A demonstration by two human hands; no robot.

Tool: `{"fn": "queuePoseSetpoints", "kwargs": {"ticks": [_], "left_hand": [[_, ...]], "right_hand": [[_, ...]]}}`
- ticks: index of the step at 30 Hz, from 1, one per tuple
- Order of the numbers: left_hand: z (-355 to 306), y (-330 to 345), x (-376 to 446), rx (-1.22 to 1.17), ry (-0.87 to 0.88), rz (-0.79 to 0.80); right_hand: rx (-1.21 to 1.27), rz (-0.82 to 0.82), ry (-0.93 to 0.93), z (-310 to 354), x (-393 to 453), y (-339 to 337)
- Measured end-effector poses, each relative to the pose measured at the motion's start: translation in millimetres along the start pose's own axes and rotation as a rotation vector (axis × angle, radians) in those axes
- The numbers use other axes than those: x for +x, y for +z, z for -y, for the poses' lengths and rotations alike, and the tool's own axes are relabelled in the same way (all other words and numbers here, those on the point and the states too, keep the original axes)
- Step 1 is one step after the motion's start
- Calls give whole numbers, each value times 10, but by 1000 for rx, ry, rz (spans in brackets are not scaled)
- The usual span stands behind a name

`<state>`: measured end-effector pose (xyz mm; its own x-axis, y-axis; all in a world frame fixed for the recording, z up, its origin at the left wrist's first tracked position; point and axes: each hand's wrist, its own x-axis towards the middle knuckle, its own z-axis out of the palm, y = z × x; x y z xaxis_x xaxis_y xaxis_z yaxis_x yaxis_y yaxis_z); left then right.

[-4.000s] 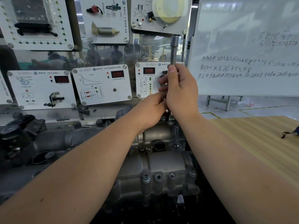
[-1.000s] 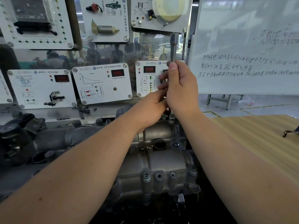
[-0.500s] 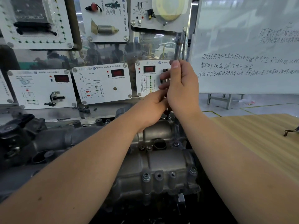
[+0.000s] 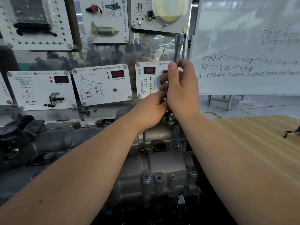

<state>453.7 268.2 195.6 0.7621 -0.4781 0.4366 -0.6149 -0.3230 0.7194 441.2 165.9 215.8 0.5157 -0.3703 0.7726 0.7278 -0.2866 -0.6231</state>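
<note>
The wrench [image 4: 178, 47] is clamped upright in the right hand [image 4: 180, 88] over the engine [image 4: 162, 168]; the grip of the left hand [image 4: 151, 109] below is hidden. The wrench is lately shifted slightly rightward: turning is judged ongoing.

The lower shaft of the metal tool [image 4: 178, 46] is covered by the right hand [image 4: 181, 90], and its meeting with the engine block [image 4: 162, 168] is concealed behind both hands. The fingertips of the left hand [image 4: 151, 109] are hidden by the right (their hold cannot be told). The whiteboard [image 4: 243, 38] and a dark cord [image 4: 291, 132] are cut off at the right edge; print on the sensor panels [image 4: 102, 85] is too small to be read
</note>
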Motion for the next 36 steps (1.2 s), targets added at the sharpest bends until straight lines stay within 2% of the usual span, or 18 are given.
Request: {"fn": "queuePoseSetpoints", "kwargs": {"ticks": [8, 14, 22, 30, 36], "left_hand": [[12, 10, -6, -43, -15, 3], [12, 12, 5, -13, 4, -16], [7, 0, -12, -21, -23, 4], [9, 10, 13, -2, 17, -29], [-6, -7, -20, -33, -53, 2]], "right_hand": [[-66, -11, -28, -4, -5, 0], [5, -14, 9, 4, -4, 6], [-62, 3, -24, 10, -12, 1], [-2, 17, 17, -15, -4, -9], [-54, 29, 18, 15, -11, -13]]}}
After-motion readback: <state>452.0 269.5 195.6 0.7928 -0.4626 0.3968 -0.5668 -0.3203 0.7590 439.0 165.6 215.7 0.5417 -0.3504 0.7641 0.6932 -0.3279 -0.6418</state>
